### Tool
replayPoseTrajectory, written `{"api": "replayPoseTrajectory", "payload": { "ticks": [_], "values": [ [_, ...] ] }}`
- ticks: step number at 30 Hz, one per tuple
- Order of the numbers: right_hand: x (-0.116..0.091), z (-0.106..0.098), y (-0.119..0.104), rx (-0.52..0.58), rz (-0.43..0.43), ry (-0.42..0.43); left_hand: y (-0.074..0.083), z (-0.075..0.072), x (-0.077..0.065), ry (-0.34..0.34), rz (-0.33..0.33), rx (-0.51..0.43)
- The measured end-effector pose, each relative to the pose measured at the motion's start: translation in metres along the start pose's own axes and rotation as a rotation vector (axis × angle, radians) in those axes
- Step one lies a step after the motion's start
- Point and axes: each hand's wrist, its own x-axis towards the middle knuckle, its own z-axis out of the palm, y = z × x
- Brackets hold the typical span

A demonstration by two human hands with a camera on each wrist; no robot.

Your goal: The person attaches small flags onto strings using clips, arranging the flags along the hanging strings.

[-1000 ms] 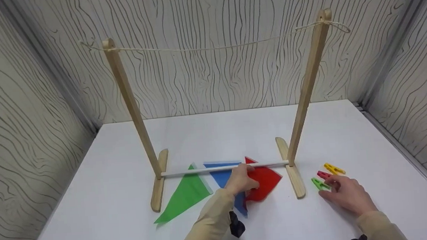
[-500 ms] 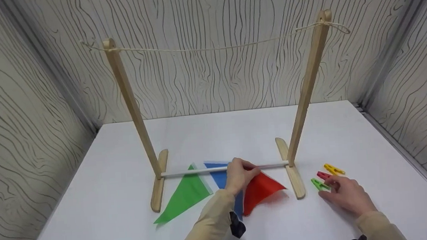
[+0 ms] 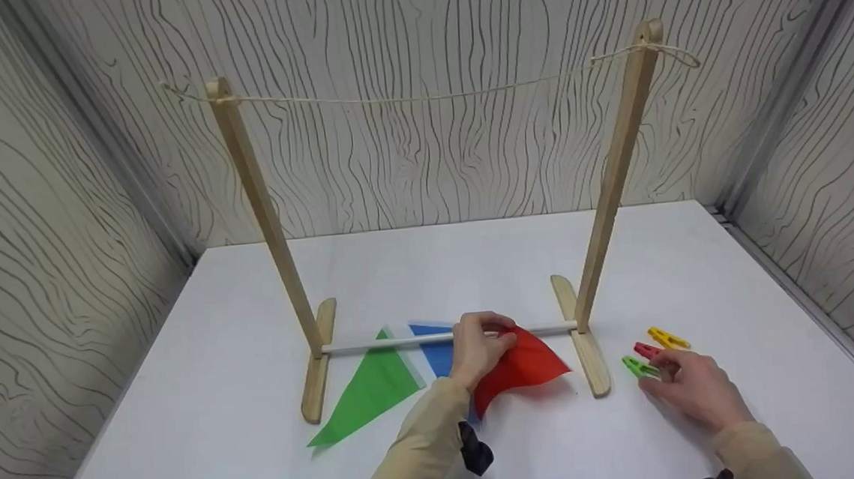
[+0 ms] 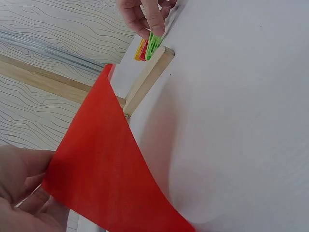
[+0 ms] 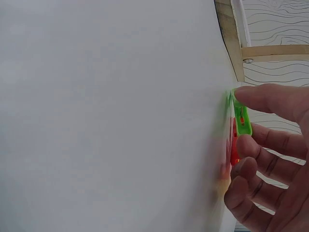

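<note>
My left hand (image 3: 478, 352) pinches the red triangular flag (image 3: 522, 368) at one corner between thumb and fingers. In the left wrist view the flag (image 4: 106, 159) is raised off the table, its lower edge curving. Over at the right, my right hand (image 3: 699, 392) pinches a green clothespin (image 5: 244, 122) on the table, thumb at one end and fingers at the other. A red clothespin (image 3: 645, 349) and a yellow clothespin (image 3: 668, 337) lie just beyond it. Partly behind my left hand is a blue flag (image 3: 435, 352); a green flag (image 3: 373, 386) lies farther left.
A wooden stand has a left post (image 3: 263, 213), a right post (image 3: 617, 181) and a white bar (image 3: 374, 344) low between its feet. A slack string (image 3: 402, 99) spans the post tops. Wood-patterned panels (image 3: 437, 164) enclose the white table (image 3: 205, 405).
My left hand has gathered the red flag's upper corner into its fingers and lifted it; the flag's free part swung and now hangs toward the front. My right hand stays at the green clothespin.
</note>
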Motion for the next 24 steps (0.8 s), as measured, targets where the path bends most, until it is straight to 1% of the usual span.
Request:
{"api": "replayPoseTrajectory", "payload": {
  "ticks": [1,6,9,12,15,19,24],
  "values": [
    [0.0000,-0.0001,-0.0003,0.000,-0.003,0.003,0.0003,-0.0002,-0.0001,-0.006,-0.011,-0.007],
    [0.0008,0.0006,-0.0018,0.006,-0.013,0.003,0.0038,-0.0017,-0.0019,-0.025,-0.110,-0.059],
    [0.0017,0.0011,-0.0032,-0.001,-0.011,-0.012,0.0056,-0.0017,-0.0022,-0.014,-0.148,-0.076],
    [0.0023,0.0020,-0.0043,-0.013,-0.003,-0.026,0.0072,-0.0008,-0.0021,0.007,-0.158,-0.071],
    [0.0031,0.0022,-0.0053,-0.019,0.002,-0.035,0.0087,0.0002,-0.0023,0.032,-0.150,-0.045],
    [0.0030,0.0017,-0.0057,-0.006,0.002,-0.045,0.0092,0.0015,-0.0020,0.057,-0.116,-0.026],
    [0.0023,0.0011,-0.0048,-0.020,-0.016,-0.049,0.0078,0.0020,-0.0015,0.061,-0.069,-0.074]
  ]
}}
